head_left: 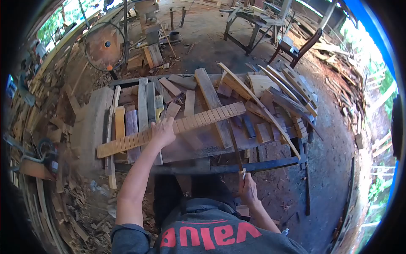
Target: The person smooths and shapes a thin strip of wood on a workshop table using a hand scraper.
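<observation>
A long wooden strip (203, 120) with evenly spaced crosswise cuts lies slantwise over the pile on the workbench. My left hand (163, 132) grips it near the middle, fingers over its far edge. Low on the right, in front of the bench edge, my right hand (248, 189) is closed round the handle of what looks like a handsaw. Its long, narrow dark blade (236, 146) points away from me, up toward the strip's right end. Beneath the strip, a wide plank (208, 86) runs away from me.
Loose boards and offcuts cover the workbench (182, 170), with a leaning stack (292, 93) at its right. A round fan (105, 44) stands back left. Behind are a chair (296, 48) and a second table (253, 19). Wood scraps litter the ground at left.
</observation>
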The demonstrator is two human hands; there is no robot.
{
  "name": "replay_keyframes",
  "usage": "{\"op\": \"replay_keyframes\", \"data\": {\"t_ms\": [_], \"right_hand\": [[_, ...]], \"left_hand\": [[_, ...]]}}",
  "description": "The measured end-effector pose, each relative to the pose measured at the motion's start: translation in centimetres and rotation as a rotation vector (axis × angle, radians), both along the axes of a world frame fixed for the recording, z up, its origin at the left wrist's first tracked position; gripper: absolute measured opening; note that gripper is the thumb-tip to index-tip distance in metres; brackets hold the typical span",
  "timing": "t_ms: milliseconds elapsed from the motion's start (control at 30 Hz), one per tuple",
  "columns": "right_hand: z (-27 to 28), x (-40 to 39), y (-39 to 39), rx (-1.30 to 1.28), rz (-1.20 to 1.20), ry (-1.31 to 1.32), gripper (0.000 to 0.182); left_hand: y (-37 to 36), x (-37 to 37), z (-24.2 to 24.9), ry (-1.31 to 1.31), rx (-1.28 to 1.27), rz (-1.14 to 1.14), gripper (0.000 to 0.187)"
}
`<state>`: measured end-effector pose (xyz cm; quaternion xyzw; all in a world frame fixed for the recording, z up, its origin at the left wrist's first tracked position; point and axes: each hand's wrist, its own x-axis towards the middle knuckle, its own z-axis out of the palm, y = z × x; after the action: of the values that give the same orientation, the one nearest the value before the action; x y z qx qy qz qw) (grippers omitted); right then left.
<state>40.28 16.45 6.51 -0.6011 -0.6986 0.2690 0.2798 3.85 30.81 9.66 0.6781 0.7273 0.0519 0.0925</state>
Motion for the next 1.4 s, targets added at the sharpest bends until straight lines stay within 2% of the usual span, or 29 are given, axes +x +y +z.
{"op": "replay_keyframes", "data": {"t_ms": [133,200,433,500,567,633,967,1067,1167,1233,1267,1300,1333,1367,1400], "right_hand": [[-0.4,0.3,3.4,0.131,-0.088,0.032,0.011],[-0.3,0.1,5.3,0.110,-0.109,0.011,0.013],[0.3,-2.0,9.7,0.057,-0.076,-0.107,0.016],[0.4,-2.7,10.6,0.071,-0.034,-0.104,0.017],[0.4,-3.0,11.2,0.074,-0.010,-0.129,0.016],[0.3,-3.3,11.7,0.075,-0.016,-0.148,0.016],[0.5,-4.4,14.0,0.042,0.018,-0.225,0.012],[1.1,-5.9,15.7,-0.013,-0.011,-0.261,0.010],[2.1,-5.4,14.1,-0.056,-0.011,-0.262,0.009],[1.8,-4.6,12.5,-0.083,-0.042,-0.319,0.007],[1.5,-4.7,12.4,-0.094,-0.043,-0.370,0.007],[2.0,-5.0,12.7,-0.078,-0.062,-0.455,0.007],[2.2,-5.2,13.7,-0.002,-0.030,-0.437,0.006],[2.0,-6.0,15.2,0.047,-0.019,-0.451,0.006],[1.4,-7.2,17.1,0.071,-0.049,-0.474,0.007]], "left_hand": [[-0.3,2.1,2.6,0.115,-0.042,-0.013,0.045],[0.5,4.0,3.1,0.059,-0.005,-0.046,0.060],[5.8,12.8,0.8,-0.169,0.260,0.004,0.038],[7.5,14.2,-0.7,-0.180,0.284,0.155,0.034],[8.8,14.6,-1.9,-0.152,0.324,0.200,0.034],[9.4,14.5,-1.7,-0.061,0.099,0.209,0.037],[9.7,14.9,-1.2,-0.086,0.160,0.231,0.047],[9.7,15.0,-0.4,-0.126,0.025,0.231,0.051],[9.6,15.2,-0.2,-0.120,0.153,0.284,0.049],[9.9,15.5,1.5,-0.263,-0.019,0.337,0.053],[10.1,15.4,0.5,-0.315,-0.010,0.348,0.053],[9.3,15.5,1.1,-0.253,0.049,0.248,0.049],[10.4,14.8,-2.9,-0.123,0.126,0.175,0.047],[10.0,15.1,-2.0,-0.198,0.126,0.224,0.045],[9.8,15.2,-2.4,-0.143,0.223,0.253,0.042]]}}
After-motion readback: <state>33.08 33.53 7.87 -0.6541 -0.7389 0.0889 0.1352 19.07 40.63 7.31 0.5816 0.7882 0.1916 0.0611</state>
